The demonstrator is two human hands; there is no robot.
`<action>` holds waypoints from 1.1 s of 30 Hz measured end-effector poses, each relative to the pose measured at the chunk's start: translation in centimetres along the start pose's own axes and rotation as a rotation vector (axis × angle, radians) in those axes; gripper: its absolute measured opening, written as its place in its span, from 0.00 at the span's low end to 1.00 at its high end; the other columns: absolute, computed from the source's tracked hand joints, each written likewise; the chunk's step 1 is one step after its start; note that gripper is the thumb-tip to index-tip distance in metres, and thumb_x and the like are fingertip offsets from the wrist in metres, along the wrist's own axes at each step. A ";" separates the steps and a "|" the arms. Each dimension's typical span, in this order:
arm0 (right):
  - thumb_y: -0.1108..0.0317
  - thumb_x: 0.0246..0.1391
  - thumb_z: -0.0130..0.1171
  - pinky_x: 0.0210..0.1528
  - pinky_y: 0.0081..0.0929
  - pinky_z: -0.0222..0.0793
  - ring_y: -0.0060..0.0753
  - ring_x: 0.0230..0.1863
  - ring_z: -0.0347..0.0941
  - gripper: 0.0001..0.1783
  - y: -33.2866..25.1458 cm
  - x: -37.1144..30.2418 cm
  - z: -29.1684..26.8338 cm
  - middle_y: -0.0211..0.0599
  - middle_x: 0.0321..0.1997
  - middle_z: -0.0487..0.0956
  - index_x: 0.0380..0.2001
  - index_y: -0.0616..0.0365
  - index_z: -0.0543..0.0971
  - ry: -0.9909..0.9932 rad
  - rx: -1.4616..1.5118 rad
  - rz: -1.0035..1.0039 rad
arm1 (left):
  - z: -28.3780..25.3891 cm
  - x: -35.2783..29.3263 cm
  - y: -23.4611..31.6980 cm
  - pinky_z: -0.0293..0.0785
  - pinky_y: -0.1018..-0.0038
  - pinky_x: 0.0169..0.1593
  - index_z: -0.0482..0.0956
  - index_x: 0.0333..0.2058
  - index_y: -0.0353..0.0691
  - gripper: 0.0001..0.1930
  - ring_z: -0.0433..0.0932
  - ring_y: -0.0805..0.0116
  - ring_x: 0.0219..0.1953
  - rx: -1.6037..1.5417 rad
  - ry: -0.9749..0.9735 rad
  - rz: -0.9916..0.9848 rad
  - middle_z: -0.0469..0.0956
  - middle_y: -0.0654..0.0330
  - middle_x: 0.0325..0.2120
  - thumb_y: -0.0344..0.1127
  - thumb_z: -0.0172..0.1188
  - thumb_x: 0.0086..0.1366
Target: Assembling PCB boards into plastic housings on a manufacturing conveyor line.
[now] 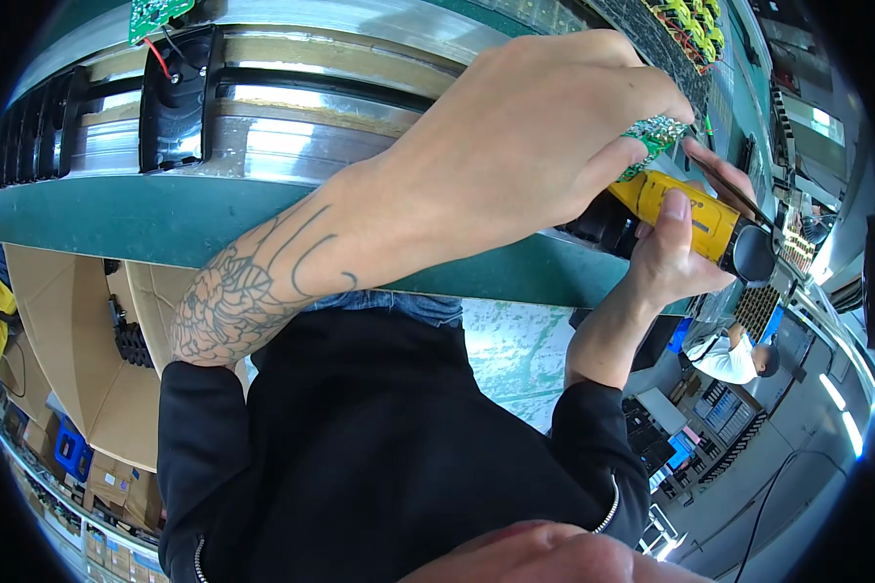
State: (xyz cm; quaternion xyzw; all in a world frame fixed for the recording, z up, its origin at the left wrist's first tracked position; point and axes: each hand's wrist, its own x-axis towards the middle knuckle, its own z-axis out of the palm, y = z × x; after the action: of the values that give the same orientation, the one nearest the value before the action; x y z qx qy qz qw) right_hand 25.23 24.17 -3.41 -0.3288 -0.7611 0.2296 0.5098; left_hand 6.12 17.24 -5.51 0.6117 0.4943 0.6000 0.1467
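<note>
Right hand (676, 257) clamped round yellow power tool (695, 222), thumb on top of body, black end pointing right. Left hand (544, 126) curled over, fingers pinching small green circuit board (656, 133) just above tool's front end, at far edge of green bench (165, 219). Looks like fastening step on board, tool being lined up. Tip hidden behind fingers, contact unclear. Next move calls for steady board, straight tool. Black speaker part (177, 97) with red wire sits on conveyor rails, well apart left.

yellow and black tool (695, 222), green circuit board (657, 133), green bench edge (165, 219), black sleeves (379, 457)
</note>
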 end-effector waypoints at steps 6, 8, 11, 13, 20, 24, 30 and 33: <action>0.73 0.37 0.69 0.47 0.34 0.80 0.45 0.39 0.84 0.26 -0.1 -0.2 0.1 0.49 0.37 0.83 0.44 0.65 0.75 0.062 0.056 0.027 | -0.5 0.2 0.4 0.75 0.71 0.32 0.83 0.42 0.36 0.11 0.78 0.61 0.28 -0.006 -0.103 -0.051 0.79 0.55 0.35 0.25 0.61 0.60; 0.73 0.37 0.69 0.47 0.34 0.80 0.45 0.40 0.84 0.26 0.1 -0.4 -0.3 0.49 0.38 0.83 0.44 0.65 0.75 0.041 0.039 0.030 | -0.3 0.1 0.3 0.75 0.71 0.32 0.83 0.42 0.36 0.11 0.77 0.61 0.28 -0.005 -0.080 -0.039 0.79 0.55 0.35 0.25 0.61 0.60; 0.73 0.37 0.69 0.47 0.34 0.80 0.45 0.41 0.83 0.27 0.5 -0.6 -1.0 0.51 0.39 0.83 0.45 0.64 0.75 -0.019 -0.011 0.039 | 0.0 -0.1 0.1 0.75 0.71 0.32 0.82 0.42 0.36 0.11 0.77 0.61 0.28 -0.001 -0.011 -0.003 0.79 0.55 0.35 0.25 0.61 0.60; 0.73 0.37 0.69 0.46 0.34 0.80 0.45 0.42 0.83 0.27 0.5 -0.5 -0.9 0.51 0.39 0.83 0.45 0.64 0.75 -0.015 -0.006 0.031 | 0.1 -0.1 0.0 0.75 0.71 0.32 0.82 0.43 0.36 0.11 0.77 0.61 0.27 -0.001 -0.012 0.001 0.79 0.55 0.35 0.25 0.61 0.60; 0.73 0.38 0.68 0.43 0.31 0.79 0.45 0.43 0.83 0.28 1.0 -0.2 -0.7 0.53 0.42 0.82 0.47 0.63 0.74 0.004 0.049 -0.033 | -0.3 0.1 0.2 0.75 0.70 0.33 0.82 0.44 0.37 0.12 0.76 0.61 0.27 -0.012 -0.068 -0.027 0.79 0.55 0.35 0.26 0.62 0.60; 0.70 0.42 0.66 0.39 0.26 0.77 0.42 0.42 0.82 0.28 0.8 -0.1 -1.2 0.56 0.46 0.81 0.50 0.62 0.74 0.010 0.120 -0.091 | -0.7 0.2 0.2 0.76 0.70 0.35 0.82 0.44 0.36 0.12 0.78 0.60 0.29 0.005 -0.097 -0.067 0.79 0.55 0.36 0.27 0.62 0.60; 0.58 0.46 0.68 0.30 0.17 0.69 0.31 0.36 0.77 0.30 -0.7 -1.7 -3.2 0.56 0.49 0.79 0.52 0.58 0.74 -0.103 0.307 -0.245 | 1.1 0.3 -1.5 0.78 0.70 0.42 0.82 0.42 0.36 0.11 0.81 0.60 0.36 0.014 0.059 -0.051 0.80 0.55 0.40 0.28 0.62 0.59; 0.46 0.41 0.78 0.35 0.20 0.74 0.33 0.39 0.81 0.38 -2.1 -4.2 -4.3 0.48 0.45 0.82 0.51 0.54 0.75 -0.269 0.329 -0.192 | 1.7 0.0 -1.5 0.78 0.70 0.46 0.81 0.42 0.37 0.12 0.81 0.61 0.41 0.119 0.124 0.045 0.79 0.56 0.42 0.29 0.63 0.59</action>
State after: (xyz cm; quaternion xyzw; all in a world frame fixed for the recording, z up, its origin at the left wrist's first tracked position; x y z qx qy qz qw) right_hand 29.78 19.70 -2.97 -0.1337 -0.8024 0.3427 0.4699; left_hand 7.00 18.64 -7.07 0.5919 0.5234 0.6094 0.0656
